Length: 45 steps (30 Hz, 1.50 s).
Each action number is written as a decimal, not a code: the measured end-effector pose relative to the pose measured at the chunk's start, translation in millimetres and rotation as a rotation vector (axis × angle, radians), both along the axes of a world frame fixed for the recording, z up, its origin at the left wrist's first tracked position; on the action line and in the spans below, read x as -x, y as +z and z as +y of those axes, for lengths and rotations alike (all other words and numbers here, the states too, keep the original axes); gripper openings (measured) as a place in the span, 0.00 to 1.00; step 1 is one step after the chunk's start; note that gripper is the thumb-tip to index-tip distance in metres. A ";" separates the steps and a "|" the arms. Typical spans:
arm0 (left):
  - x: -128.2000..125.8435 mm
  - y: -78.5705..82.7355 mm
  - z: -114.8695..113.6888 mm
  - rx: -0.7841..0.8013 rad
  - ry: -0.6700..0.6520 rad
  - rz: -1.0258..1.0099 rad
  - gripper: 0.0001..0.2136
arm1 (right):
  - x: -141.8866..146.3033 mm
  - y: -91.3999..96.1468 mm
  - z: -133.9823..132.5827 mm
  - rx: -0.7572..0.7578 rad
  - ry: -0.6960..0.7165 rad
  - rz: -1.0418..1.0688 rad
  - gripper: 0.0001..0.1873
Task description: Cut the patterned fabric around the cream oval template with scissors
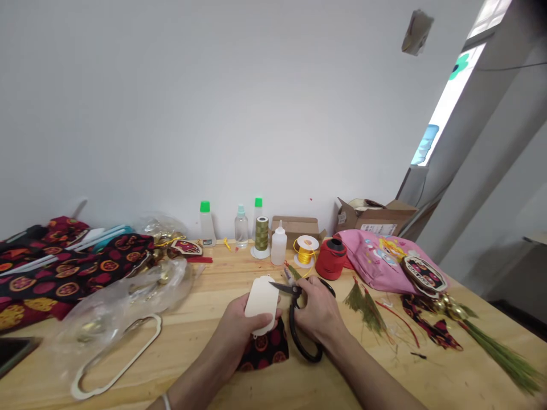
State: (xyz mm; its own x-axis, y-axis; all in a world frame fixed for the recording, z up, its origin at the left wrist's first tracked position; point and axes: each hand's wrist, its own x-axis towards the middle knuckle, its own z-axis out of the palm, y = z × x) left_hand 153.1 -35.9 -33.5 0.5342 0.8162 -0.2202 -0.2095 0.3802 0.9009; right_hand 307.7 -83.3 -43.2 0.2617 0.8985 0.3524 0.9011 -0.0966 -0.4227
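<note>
In the middle of the head view, my left hand (239, 330) is closed on a cream tag-shaped board (262, 302) with a small loop at each end. Dark cloth with a round red and orange print (267, 348) hangs beneath the board; whether the fingers also grip it is hidden. My right hand (318, 307) grips black-handled scissors (306, 341). The dark blades point left, their tip at the board's upper right edge. How wide the blades stand apart I cannot make out.
Behind the hands are a white squeeze bottle (279, 245), a yellow cord spool (305, 251) and a red thread cone (330, 259). Printed fabric (85, 267), a plastic bag (128, 302) and a wooden frame (123, 359) lie left. Rightward are green tassels (365, 304) and a pink bag (380, 259).
</note>
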 end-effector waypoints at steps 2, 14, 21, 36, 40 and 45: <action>0.1 -0.3 1.0 -0.015 0.035 -0.024 0.14 | 1.8 -1.3 -2.2 -0.009 0.042 0.000 0.08; 1.1 0.2 3.5 0.010 0.032 0.002 0.15 | 3.4 0.5 -1.8 0.025 0.026 0.002 0.07; 2.7 -1.9 5.0 -0.016 0.059 -0.021 0.14 | 4.2 -2.6 -2.4 0.023 0.065 0.004 0.08; 1.8 -2.5 6.3 -0.033 0.047 -0.037 0.15 | 4.4 -0.9 -2.5 0.051 0.048 0.018 0.08; 2.6 -3.9 6.6 -0.028 0.057 -0.026 0.13 | 3.7 0.3 -2.6 0.053 0.024 0.000 0.10; 3.8 -3.6 5.1 -0.009 0.025 -0.008 0.13 | 2.8 0.0 -1.6 0.062 0.013 0.011 0.10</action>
State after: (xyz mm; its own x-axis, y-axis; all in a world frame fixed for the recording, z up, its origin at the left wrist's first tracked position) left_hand 149.3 -30.8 -37.1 0.5152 0.8314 -0.2083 -0.2261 0.3663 0.9026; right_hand 304.9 -84.8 -43.2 0.2532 0.9220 0.2929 0.8977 -0.1111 -0.4263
